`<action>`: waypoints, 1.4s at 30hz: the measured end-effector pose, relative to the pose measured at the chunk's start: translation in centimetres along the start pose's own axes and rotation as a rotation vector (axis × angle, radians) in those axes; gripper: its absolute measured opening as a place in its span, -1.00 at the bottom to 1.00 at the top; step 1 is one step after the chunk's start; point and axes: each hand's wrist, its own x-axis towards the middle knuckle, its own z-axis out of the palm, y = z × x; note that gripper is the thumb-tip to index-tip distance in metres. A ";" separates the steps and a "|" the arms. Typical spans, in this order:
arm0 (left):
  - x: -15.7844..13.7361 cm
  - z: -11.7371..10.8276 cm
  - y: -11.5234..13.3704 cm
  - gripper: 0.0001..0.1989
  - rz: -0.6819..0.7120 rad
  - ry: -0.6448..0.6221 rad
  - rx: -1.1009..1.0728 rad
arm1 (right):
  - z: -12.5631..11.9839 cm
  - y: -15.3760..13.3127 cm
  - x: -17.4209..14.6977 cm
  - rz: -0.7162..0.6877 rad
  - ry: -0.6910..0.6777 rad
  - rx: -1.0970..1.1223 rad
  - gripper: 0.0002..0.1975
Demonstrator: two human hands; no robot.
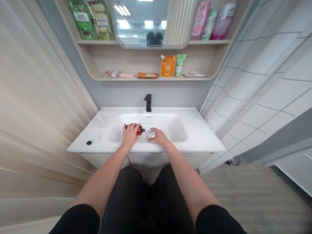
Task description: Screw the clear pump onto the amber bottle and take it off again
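Left hand [131,134] clasps amber bottle [139,131], right hand [159,136] clasps clear container [150,134], near basin's front edge [174,142].

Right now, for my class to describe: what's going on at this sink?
A person's left hand holds a brown bottle on its side, its neck pointing toward a clear cup in the right hand. Both are over the basin. Whether liquid is flowing is too small to tell.

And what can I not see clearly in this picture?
Head view: amber bottle, middle covered by left hand.
Head view: clear container, contents too small, right hand partly covering.
Head view: green bottle, top cut off by upper edge.
Head view: orange pouch, lettering blurred.
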 end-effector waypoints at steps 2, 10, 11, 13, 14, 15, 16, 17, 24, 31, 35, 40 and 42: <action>0.0 0.0 0.0 -0.42 0.003 0.004 -0.002 | 0.0 0.0 0.0 -0.007 -0.002 -0.001 -0.22; 0.0 0.0 0.0 -0.43 0.012 0.009 0.005 | 0.1 0.1 0.1 0.006 0.002 0.003 -0.20; 0.0 -0.1 0.0 -0.43 0.015 0.010 0.008 | 0.1 0.1 0.1 0.003 0.001 0.005 -0.21; 0.0 -0.1 0.0 -0.44 0.018 0.012 0.011 | 0.1 0.2 0.1 -0.004 0.004 0.003 -0.22; 0.0 -0.1 0.0 -0.44 0.018 0.012 0.011 | 0.1 0.2 0.2 -0.006 0.005 0.000 -0.22; 0.0 -0.1 0.0 -0.43 0.018 0.012 0.011 | 0.2 0.3 0.2 -0.007 0.003 -0.003 -0.22; 0.0 0.0 0.0 -0.43 0.019 0.012 0.012 | 0.2 0.3 0.2 -0.008 0.000 -0.004 -0.23; 0.0 0.0 0.0 -0.43 0.021 0.014 0.013 | 0.2 0.3 0.2 -0.008 -0.004 -0.002 -0.23; 0.0 0.1 -0.1 -0.43 0.039 0.037 0.015 | 0.2 0.4 0.2 -0.021 0.008 -0.006 -0.22; 0.0 0.0 0.1 -0.45 0.035 0.029 0.025 | 0.3 0.6 0.3 -0.041 0.010 -0.020 -0.25; 0.0 0.0 0.0 -0.45 0.045 0.040 0.019 | 0.3 0.6 0.4 -0.034 0.007 -0.027 -0.24; 0.0 0.1 0.0 -0.44 0.043 0.037 0.017 | 0.2 0.5 0.3 -0.027 -0.001 -0.017 -0.24; 0.0 0.0 0.1 -0.43 0.044 0.037 0.022 | 0.2 0.4 0.2 -0.030 -0.005 -0.014 -0.24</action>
